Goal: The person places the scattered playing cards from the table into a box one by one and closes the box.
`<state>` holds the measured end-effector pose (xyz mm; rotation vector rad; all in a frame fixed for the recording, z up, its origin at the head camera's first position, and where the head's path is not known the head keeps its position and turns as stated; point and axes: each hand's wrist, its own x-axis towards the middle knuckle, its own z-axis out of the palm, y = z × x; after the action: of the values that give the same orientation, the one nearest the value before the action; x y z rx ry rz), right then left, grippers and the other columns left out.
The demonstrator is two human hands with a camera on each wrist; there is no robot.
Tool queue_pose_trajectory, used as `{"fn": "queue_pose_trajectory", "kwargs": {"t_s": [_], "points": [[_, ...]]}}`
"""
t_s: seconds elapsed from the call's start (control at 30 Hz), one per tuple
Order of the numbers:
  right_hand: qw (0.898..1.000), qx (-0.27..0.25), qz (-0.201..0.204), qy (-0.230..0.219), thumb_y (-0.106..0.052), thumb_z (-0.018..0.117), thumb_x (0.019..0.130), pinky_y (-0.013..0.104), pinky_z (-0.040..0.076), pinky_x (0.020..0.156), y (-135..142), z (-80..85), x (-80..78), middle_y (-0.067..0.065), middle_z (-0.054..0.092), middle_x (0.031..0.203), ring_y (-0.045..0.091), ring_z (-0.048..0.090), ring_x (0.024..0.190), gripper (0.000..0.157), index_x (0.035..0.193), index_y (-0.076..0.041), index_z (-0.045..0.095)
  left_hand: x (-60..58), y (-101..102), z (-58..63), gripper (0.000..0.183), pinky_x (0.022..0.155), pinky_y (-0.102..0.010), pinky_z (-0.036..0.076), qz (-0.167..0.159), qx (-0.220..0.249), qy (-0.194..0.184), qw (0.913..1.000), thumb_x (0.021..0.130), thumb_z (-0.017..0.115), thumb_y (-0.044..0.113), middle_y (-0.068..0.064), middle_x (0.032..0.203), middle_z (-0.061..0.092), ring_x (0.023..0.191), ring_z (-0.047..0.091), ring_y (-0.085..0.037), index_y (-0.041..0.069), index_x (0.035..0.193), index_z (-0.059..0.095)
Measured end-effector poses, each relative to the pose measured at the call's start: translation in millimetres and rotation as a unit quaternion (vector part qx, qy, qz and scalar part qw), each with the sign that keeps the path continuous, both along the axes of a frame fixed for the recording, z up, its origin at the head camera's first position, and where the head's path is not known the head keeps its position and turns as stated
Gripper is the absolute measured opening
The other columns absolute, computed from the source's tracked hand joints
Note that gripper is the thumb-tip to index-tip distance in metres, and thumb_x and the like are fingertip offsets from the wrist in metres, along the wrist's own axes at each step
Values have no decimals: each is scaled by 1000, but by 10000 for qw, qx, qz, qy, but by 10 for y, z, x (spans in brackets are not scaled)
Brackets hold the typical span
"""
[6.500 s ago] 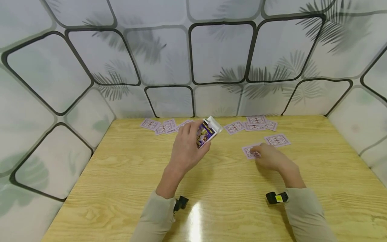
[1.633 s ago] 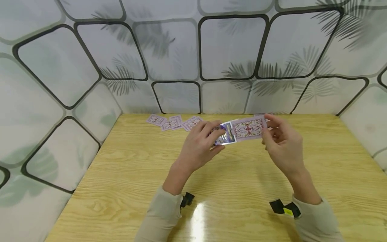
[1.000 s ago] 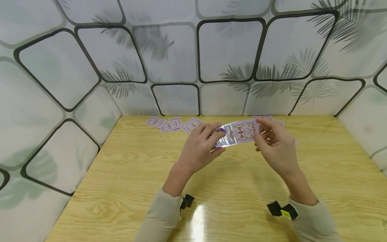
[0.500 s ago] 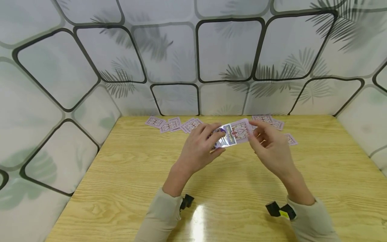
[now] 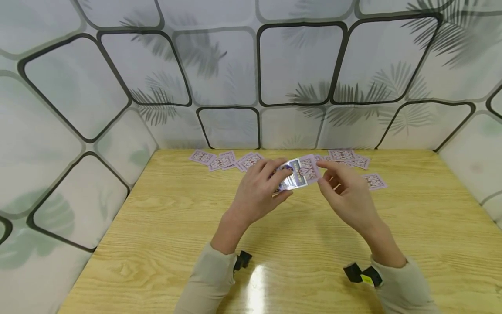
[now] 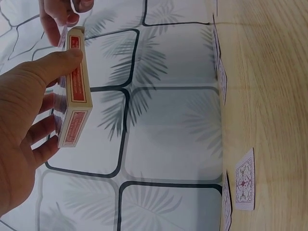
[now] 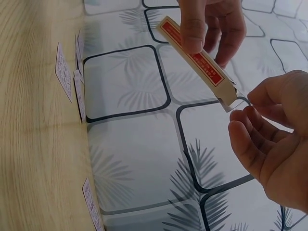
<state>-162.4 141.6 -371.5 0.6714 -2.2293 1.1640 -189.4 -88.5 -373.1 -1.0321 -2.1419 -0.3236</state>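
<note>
My left hand (image 5: pixel 252 194) grips a playing-card box (image 5: pixel 296 174) above the table, its mouth facing right. The left wrist view shows my thumb lying along the red-labelled narrow side of the box (image 6: pixel 76 89), fingers behind it. A playing card (image 5: pixel 311 169) with a lilac ornamental back sticks partway out of the mouth. My right hand (image 5: pixel 351 196) pinches the card's outer end between thumb and index finger, close to the box. In the right wrist view, the right-hand fingers (image 7: pixel 267 120) are right at the box's opening; the inserted part of the card is hidden.
Several face-down cards (image 5: pixel 221 162) lie along the table's back edge on the left. Behind my right hand is another overlapping group of cards (image 5: pixel 342 155), with a single card (image 5: pixel 374 181) nearer me. A patterned cloth wall (image 5: pixel 298 65) rises directly behind the wooden table (image 5: pixel 168 244).
My right hand has lifted a card from the table and brought it to the box. Over the last moments it has moved left, sliding most of the card inside; the left hand stays nearly still.
</note>
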Motion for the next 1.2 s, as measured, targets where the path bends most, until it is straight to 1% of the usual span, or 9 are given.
{"fn": "queue_pose_trajectory", "kwargs": {"t_s": [0.3,0.6,0.77,0.97,1.2], "points": [[9995,244,129,182,13,67,84,14,47,56,-8,-29,-16,1,60,80,6,51,64,37,118,-2,69,-13,3,4,46,90,-34,51,53,-41,31,10000,78,86,31,-11,127,63,105,59,-24,11,114,66],[9981,519,286,145,12,68,84,15,47,56,-20,-36,-18,-1,59,80,6,51,65,37,118,-3,69,-10,0,3,46,91,-36,51,80,-91,28,9999,78,86,31,-11,127,63,106,60,-24,11,114,67],[9963,713,450,176,11,68,84,17,46,54,-21,-38,-30,-3,57,77,5,50,62,38,119,-4,69,-11,-2,1,46,91,-36,51,87,-79,41,9999,78,86,31,-11,127,63,106,60,-24,11,114,67],[9936,994,524,105,7,68,86,17,44,52,-21,-46,-47,-8,57,73,3,49,57,38,123,-5,69,-13,-6,-5,46,92,-35,51,104,-95,29,9999,78,86,31,-11,128,63,106,59,-24,11,114,66],[9926,1116,478,-37,5,67,88,20,45,51,-23,-36,-26,-8,58,72,1,48,57,37,124,-6,68,-15,-7,-5,46,92,-34,50,123,-99,1,9999,78,86,31,-10,128,62,106,59,-24,11,114,66]]}}
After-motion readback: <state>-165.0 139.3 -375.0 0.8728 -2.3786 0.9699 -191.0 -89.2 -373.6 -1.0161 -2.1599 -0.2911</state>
